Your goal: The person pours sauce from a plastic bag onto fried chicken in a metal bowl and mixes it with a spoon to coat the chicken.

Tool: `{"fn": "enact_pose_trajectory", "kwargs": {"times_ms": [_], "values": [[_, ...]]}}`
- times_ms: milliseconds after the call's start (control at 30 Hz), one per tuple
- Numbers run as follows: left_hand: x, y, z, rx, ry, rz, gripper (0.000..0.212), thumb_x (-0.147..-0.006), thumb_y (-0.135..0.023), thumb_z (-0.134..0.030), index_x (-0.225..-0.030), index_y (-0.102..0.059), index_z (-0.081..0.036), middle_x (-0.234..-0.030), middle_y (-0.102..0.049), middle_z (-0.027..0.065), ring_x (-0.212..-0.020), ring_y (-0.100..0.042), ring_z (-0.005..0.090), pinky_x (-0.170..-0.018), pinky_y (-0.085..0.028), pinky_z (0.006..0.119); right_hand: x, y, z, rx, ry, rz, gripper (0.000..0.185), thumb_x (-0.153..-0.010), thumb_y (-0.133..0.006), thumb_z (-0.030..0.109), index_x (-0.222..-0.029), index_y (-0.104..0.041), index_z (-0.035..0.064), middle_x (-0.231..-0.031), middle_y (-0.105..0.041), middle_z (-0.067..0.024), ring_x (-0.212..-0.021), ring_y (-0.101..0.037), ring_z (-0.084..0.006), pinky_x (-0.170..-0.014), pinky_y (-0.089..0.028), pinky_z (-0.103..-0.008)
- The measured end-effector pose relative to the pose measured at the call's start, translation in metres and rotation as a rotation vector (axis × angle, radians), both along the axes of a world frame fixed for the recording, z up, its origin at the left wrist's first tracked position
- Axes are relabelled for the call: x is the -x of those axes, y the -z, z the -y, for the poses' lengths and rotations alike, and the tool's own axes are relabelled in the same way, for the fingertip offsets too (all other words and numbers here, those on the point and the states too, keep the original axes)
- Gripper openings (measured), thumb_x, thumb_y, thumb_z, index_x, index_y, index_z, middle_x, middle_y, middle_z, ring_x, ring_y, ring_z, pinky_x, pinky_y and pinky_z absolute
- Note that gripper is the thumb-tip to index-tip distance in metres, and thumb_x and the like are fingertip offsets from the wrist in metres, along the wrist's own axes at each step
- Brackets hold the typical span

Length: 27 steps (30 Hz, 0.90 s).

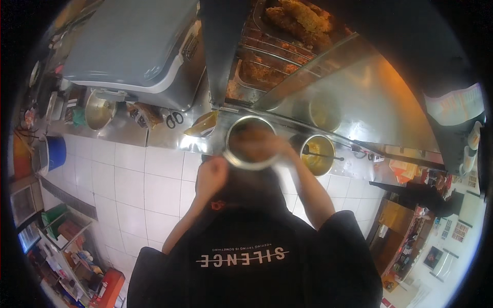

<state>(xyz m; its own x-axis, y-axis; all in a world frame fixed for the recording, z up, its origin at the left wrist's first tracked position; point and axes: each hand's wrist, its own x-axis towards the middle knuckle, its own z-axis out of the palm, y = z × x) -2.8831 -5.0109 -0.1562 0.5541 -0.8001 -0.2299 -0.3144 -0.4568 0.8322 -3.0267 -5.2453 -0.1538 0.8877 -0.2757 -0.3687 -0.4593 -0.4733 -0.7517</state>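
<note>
A round stainless steel container [252,166] sits at the counter's front edge, directly before me. Over its mouth my right hand [269,146] is smeared by motion, and a brownish mass shows beneath the fingers. Whether those fingers grip anything is lost in the blur. My left hand [214,174] is curled beside the container's near left rim; I cannot tell if it touches the rim or holds something. Right of the container stands a metal pot [327,169] with yellow residue inside and a dark-handled utensil [325,156] lying across it.
An opened yellowish packet [202,125], black-handled scissors [174,119] and another metal bowl [101,109] lie leftward on the steel counter [163,136]. A large grey cooler box [127,46] stands behind them. Beyond a glass panel [308,73], fried food [300,19] rests on trays.
</note>
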Motion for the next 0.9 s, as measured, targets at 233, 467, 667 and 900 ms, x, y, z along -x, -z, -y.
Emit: {"fn": "enact_pose_trajectory", "kwargs": {"times_ms": [233, 467, 667, 900], "values": [[-0.003, -0.016, 0.003, -0.048, 0.015, 0.012, 0.02, -0.092, -0.07, -0.026, -0.094, -0.079, -0.008, -0.072, -0.072, 0.0091, -0.059, -0.065, 0.0143, -0.058, -0.051, 0.031, -0.017, -0.036, -0.022, 0.108, 0.41, -0.284, 0.05, -0.089, -0.072, 0.038, -0.128, -0.06, 0.0088, -0.104, -0.071, -0.0206, -0.091, -0.071, -0.0361, -0.084, -0.056, -0.0487], [-0.014, -0.02, 0.001, -0.108, 0.001, 0.083, 0.024, -0.091, -0.071, -0.029, -0.095, -0.078, -0.006, -0.073, -0.072, 0.0118, -0.059, -0.065, 0.0194, -0.059, -0.051, 0.033, -0.052, -0.004, -0.034, 0.25, 0.307, -0.193, 0.04, -0.092, -0.066, 0.031, -0.125, -0.062, 0.0083, -0.117, -0.065, -0.0233, -0.117, -0.063, -0.0377, -0.094, -0.052, -0.0521], [-0.011, -0.003, 0.004, 0.063, 0.102, 0.05, 0.026, -0.093, -0.07, -0.025, -0.087, -0.074, 0.0, -0.065, -0.065, 0.0137, -0.059, -0.061, 0.0175, -0.059, -0.049, 0.034, -0.014, -0.048, -0.008, -0.278, 0.265, -0.169, 0.05, -0.091, -0.069, 0.035, -0.137, -0.062, 0.0161, -0.118, -0.07, -0.0199, -0.113, -0.068, -0.0279, -0.088, -0.058, -0.0433], [-0.031, 0.035, 0.009, -0.016, 0.257, -0.102, 0.023, -0.096, -0.065, -0.021, -0.096, -0.076, -0.002, -0.078, -0.071, 0.0124, -0.071, -0.069, 0.0215, -0.062, -0.053, 0.034, -0.044, 0.064, -0.082, 0.566, 0.636, -0.322, 0.062, -0.085, -0.065, 0.02, -0.146, -0.054, 0.0137, -0.154, -0.043, -0.0247, -0.135, -0.05, -0.0455, -0.099, -0.051, -0.054]]}}
